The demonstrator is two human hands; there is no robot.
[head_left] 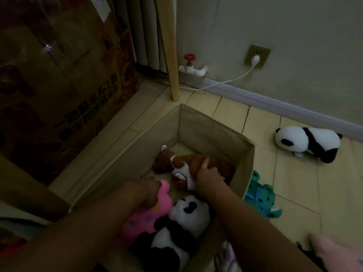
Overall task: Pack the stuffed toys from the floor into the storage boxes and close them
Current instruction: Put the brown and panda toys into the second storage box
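Note:
An open beige fabric storage box stands on the floor below me. Inside lie a brown and white dog toy, a pink plush and a panda toy. My right hand grips the brown dog toy at its back end inside the box. My left hand holds the top of the pink plush. A second panda toy lies on the floor to the right. A green spotted plush lies against the box's right wall outside.
A large printed cardboard box stands at the left. A wooden leg, a radiator, a red valve and a plugged white cable line the wall behind. Pale wooden floor spreads right; a blurred pale shape shows at the bottom right.

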